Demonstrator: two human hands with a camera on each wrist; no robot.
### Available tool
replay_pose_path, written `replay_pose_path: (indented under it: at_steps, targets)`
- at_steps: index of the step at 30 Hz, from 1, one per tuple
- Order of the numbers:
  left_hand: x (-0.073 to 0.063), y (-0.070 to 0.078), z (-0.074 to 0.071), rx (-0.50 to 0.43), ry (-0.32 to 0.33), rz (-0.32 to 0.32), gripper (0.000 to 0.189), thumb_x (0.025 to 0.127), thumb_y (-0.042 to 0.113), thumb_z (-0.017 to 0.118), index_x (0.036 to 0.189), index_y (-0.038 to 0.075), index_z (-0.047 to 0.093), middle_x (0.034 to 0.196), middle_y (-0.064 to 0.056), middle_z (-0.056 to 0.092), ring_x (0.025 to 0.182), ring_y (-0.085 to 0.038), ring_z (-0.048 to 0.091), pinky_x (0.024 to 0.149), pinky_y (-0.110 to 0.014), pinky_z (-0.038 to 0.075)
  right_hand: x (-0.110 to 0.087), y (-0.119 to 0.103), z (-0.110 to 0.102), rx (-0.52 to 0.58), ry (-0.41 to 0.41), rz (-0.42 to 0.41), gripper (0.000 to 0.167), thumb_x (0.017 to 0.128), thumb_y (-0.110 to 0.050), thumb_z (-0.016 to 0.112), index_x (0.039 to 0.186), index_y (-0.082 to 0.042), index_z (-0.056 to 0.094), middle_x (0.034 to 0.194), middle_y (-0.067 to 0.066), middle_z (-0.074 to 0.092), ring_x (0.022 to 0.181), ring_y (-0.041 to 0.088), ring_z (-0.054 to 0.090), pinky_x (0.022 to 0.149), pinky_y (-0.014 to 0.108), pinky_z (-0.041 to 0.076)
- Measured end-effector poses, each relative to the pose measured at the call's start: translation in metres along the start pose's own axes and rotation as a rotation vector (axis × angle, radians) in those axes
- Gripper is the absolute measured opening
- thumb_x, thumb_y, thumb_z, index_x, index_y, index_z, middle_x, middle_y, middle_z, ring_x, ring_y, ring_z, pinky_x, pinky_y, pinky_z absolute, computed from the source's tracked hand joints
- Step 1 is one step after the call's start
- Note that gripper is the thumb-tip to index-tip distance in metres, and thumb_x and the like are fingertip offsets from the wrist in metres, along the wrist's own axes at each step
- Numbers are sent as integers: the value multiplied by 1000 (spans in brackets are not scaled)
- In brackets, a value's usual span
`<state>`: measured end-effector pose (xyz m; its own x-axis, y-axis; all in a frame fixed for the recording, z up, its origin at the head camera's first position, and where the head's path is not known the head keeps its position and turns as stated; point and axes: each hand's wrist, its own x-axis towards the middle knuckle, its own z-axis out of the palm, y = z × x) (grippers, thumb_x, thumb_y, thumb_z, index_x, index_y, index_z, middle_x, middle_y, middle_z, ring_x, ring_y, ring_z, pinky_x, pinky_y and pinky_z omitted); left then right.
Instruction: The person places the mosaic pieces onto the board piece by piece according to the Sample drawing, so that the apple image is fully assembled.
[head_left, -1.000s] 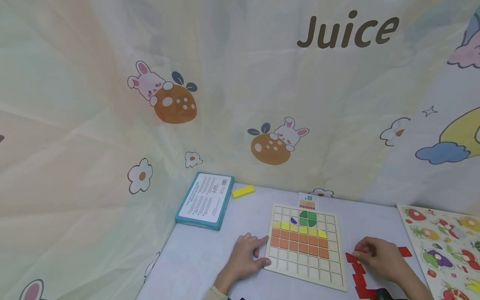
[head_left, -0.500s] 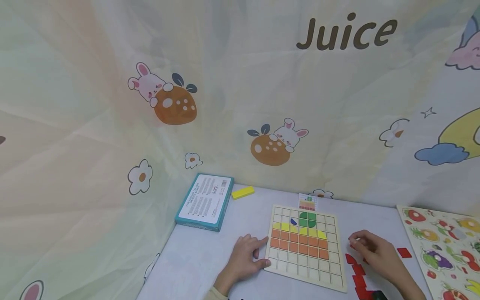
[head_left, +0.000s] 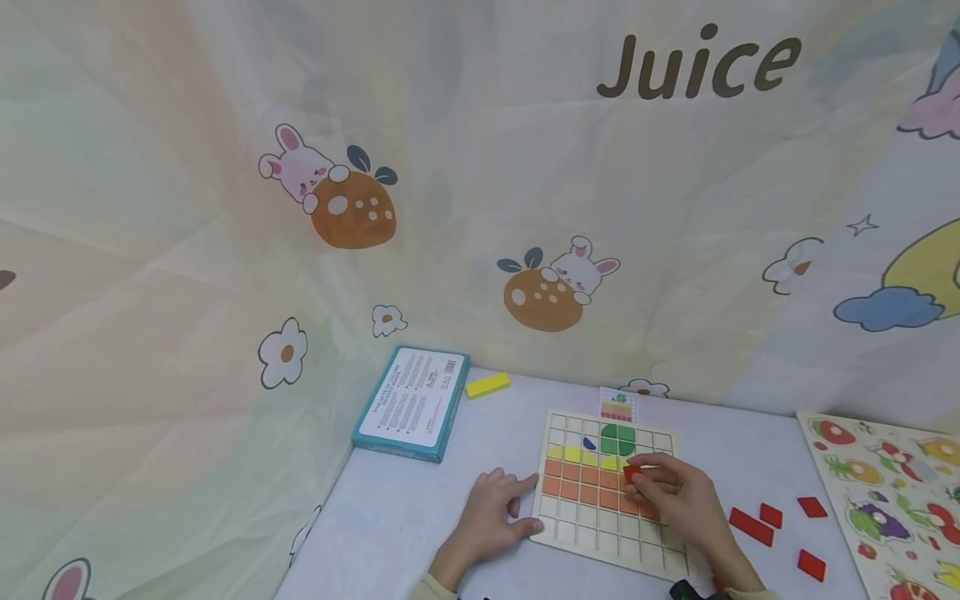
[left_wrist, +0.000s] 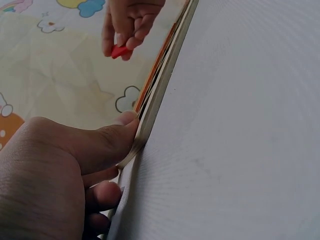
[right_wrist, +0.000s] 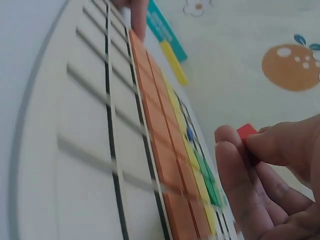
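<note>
A wooden grid board (head_left: 585,529) lies on the table, with orange tiles (head_left: 570,488) in two rows, yellow tiles (head_left: 572,454) above them, a green shape (head_left: 618,440) and a small blue piece (head_left: 588,443). My left hand (head_left: 487,512) touches the board's left edge with a straight forefinger and thumb; its other fingers are bent. In the left wrist view the thumb (left_wrist: 107,142) presses at the board's edge. Over the right part of the board, my right hand (head_left: 686,500) pinches a red tile (right_wrist: 245,131) between thumb and fingers, raised above the surface.
Right of the board lie several red tiles, among them a long red strip (head_left: 752,527) and a lone square (head_left: 812,507). A fruit-picture board (head_left: 862,546) stands farther right. Behind are a small pattern card (head_left: 618,405), a yellow block (head_left: 487,385) and a teal box (head_left: 408,400).
My right hand has lifted a red tile from beside the board and carried it left over the board, uncovering red tiles on the table. My left hand has stayed at the board's edge.
</note>
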<state>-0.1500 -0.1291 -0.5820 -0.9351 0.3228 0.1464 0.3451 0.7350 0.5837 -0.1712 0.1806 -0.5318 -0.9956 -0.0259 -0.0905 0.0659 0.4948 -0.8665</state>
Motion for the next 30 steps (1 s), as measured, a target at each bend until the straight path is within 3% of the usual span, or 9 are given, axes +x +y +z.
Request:
replay_pose_path:
  at_steps: [6, 10, 17, 24, 30]
  targets:
    - [0, 0, 0, 10, 11, 20, 67, 83, 53, 83, 141, 23, 70, 70, 19, 46, 75, 2, 33, 76, -20, 30, -1, -15, 31, 41, -46, 9, 36, 87, -24, 89, 120, -13, 79, 105, 7, 81, 92, 20, 79, 79, 24, 60]
    - [0, -1, 1, 19, 11, 32, 66, 84, 51, 84, 141, 23, 70, 70, 18, 46, 75, 2, 34, 76, -20, 29, -3, -23, 51, 37, -63, -2, 37, 81, -19, 93, 115, -15, 81, 100, 3, 81, 89, 19, 79, 79, 28, 62]
    - [-1, -1, 0, 17, -11, 16, 64, 85, 48, 85, 142, 24, 70, 70, 18, 43, 76, 3, 34, 76, -22, 30, -6, -32, 73, -145, -161, -103, 33, 77, -21, 95, 106, -24, 79, 88, -12, 75, 74, 8, 65, 68, 21, 53]
    - [0, -3, 1, 37, -12, 25, 64, 85, 50, 84, 142, 25, 69, 70, 19, 43, 76, 2, 34, 77, -21, 30, -7, -34, 89, -381, -116, -213, 30, 73, -30, 98, 95, -37, 78, 94, -19, 66, 80, 7, 50, 70, 25, 42]
    - [1, -4, 1, 53, 8, 44, 64, 85, 50, 84, 141, 24, 70, 70, 19, 45, 75, 2, 35, 76, -20, 30, -6, -36, 92, -447, -107, -228, 33, 69, -35, 99, 96, -35, 80, 98, -17, 68, 82, 8, 51, 72, 30, 42]
